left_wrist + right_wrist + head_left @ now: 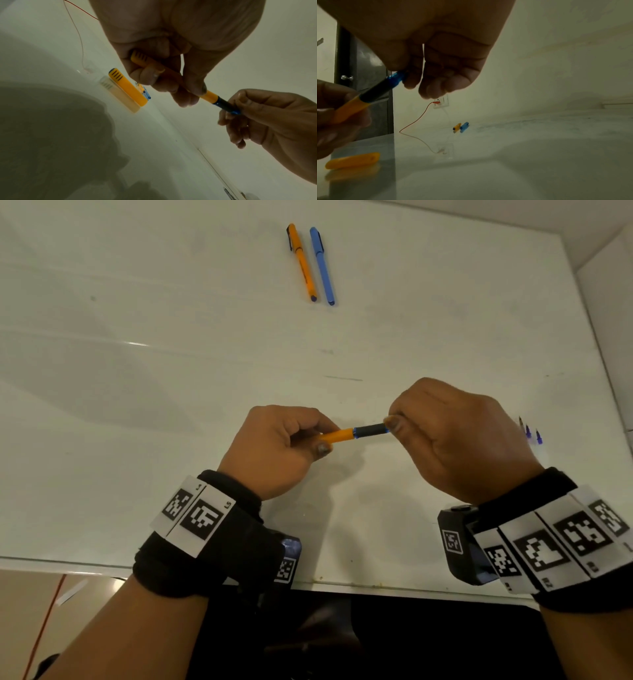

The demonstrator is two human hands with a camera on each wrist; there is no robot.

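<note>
Gripping the orange barrel of the pen (337,436) above the near edge of the table (137,405), the left hand (274,446) curls fingers and thumb round it and holds it level. The cap (127,86) is off and lies on the table just beneath that hand. At the far edge, a spare orange pen (301,261) and a blue pen (322,265) lie side by side, capped and untouched. The black front section (370,429) sits against the barrel, and the right hand (455,440) pinches its blue tip. Near the right edge lie small blue pieces (529,433). I judge the work midway: whether the section is coming off or going on cannot be told.
</note>
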